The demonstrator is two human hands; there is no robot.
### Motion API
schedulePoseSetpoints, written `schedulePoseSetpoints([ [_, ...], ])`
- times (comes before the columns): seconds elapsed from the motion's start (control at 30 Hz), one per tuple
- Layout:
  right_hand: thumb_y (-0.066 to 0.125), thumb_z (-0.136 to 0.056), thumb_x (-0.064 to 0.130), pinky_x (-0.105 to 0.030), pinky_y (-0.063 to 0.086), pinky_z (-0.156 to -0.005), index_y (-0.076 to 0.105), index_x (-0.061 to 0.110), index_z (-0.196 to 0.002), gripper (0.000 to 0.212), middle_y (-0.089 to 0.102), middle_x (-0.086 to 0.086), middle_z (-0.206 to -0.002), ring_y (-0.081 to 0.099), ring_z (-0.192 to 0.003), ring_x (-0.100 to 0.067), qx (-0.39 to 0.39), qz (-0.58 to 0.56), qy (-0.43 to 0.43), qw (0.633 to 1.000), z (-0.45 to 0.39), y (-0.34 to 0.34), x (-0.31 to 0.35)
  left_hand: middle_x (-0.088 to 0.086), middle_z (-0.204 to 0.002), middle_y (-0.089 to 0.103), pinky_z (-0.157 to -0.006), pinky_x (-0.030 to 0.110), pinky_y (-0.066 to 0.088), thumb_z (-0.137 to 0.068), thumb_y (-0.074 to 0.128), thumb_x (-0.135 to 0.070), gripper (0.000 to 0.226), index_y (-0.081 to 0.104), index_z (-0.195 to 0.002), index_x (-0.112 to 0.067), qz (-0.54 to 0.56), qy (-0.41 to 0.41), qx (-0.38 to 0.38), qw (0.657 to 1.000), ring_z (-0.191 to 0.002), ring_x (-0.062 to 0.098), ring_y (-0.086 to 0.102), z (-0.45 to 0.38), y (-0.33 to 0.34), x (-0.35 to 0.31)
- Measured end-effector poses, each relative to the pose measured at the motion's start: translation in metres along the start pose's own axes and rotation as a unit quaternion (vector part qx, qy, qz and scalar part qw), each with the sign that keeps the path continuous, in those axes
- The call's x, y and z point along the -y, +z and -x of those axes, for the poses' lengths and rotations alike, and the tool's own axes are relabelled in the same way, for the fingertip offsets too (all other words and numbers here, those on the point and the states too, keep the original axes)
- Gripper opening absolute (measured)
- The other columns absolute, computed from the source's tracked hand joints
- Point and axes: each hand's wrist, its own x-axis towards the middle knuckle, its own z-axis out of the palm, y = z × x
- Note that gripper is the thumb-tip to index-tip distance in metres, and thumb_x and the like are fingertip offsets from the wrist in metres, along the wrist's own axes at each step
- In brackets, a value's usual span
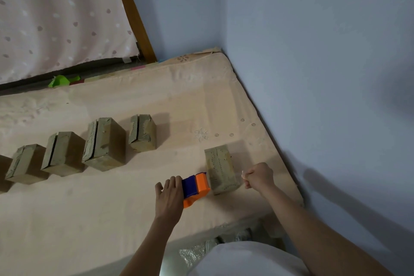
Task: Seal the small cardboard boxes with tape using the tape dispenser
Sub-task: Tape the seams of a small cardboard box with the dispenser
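My left hand (169,195) lies on the blue-and-orange tape dispenser (195,188), fingers fairly straight and draped over its blue end; I can't tell whether the thumb hooks around it. My right hand (259,176) is curled into a loose fist, seemingly pinching a pale scrap at the fingertips, too small to name. Between the two stands the nearest small cardboard box (220,169), just beside the dispenser's orange nose, at about two o'clock from my left fingers and nine o'clock from my right. Its long axis runs roughly twelve to six, slightly tilted, and its top already looks taped. Four more boxes (103,143) sit in a row off toward nine and ten o'clock on the mattress (112,219), with open seams showing, so I judge my left hand is nearer them.
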Motion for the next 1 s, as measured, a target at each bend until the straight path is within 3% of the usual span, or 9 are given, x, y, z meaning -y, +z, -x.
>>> schedulePoseSetpoints([
  [0.2,0.074,-0.085,0.0,-0.023,0.055,-0.047,0.074,-0.008,-0.081,0.009,0.073,-0.021,-0.078,0.068,-0.055,-0.026,0.002,0.022,0.013,1.0,-0.004,0.0,-0.003,0.002,-0.081,0.056,-0.07,0.043,0.044,-0.059,0.089,-0.041,0.055,0.058,-0.094,-0.013,-0.005,-0.003,0.012,1.0,-0.07,0.024,0.056,0.0,0.005,0.003],
  [0.57,0.074,-0.085,0.004,-0.037,0.063,-0.07,0.073,0.0,-0.07,0.015,0.072,-0.017,-0.065,0.072,-0.056,-0.025,-0.005,0.034,0.011,0.999,-0.011,0.009,-0.007,0.003,-0.081,0.055,-0.07,0.042,0.042,-0.056,0.091,-0.035,0.055,0.059,-0.095,-0.012,-0.017,-0.017,0.05,0.998,-0.07,0.025,0.057,0.0,0.006,0.002],
  [0.83,0.076,-0.084,0.015,-0.035,0.062,-0.072,0.077,0.002,-0.072,0.017,0.073,-0.012,-0.065,0.071,-0.056,-0.021,0.0,0.082,-0.004,0.997,-0.011,0.014,-0.009,0.0,-0.102,0.057,-0.086,0.04,0.037,-0.082,0.072,-0.042,0.045,0.053,-0.115,-0.017,-0.047,-0.027,0.096,0.994,-0.093,0.022,0.058,-0.003,-0.002,-0.004],
  [1.0,0.075,-0.085,0.019,-0.038,0.061,-0.072,0.078,0.001,-0.079,0.019,0.074,-0.013,-0.074,0.071,-0.072,-0.025,-0.009,0.119,-0.025,0.993,-0.01,0.02,-0.009,0.0,-0.09,0.057,-0.079,0.041,0.039,-0.07,0.082,-0.039,0.049,0.058,-0.106,-0.015,-0.049,-0.034,0.091,0.994,-0.082,0.023,0.059,-0.003,0.003,-0.003],
])
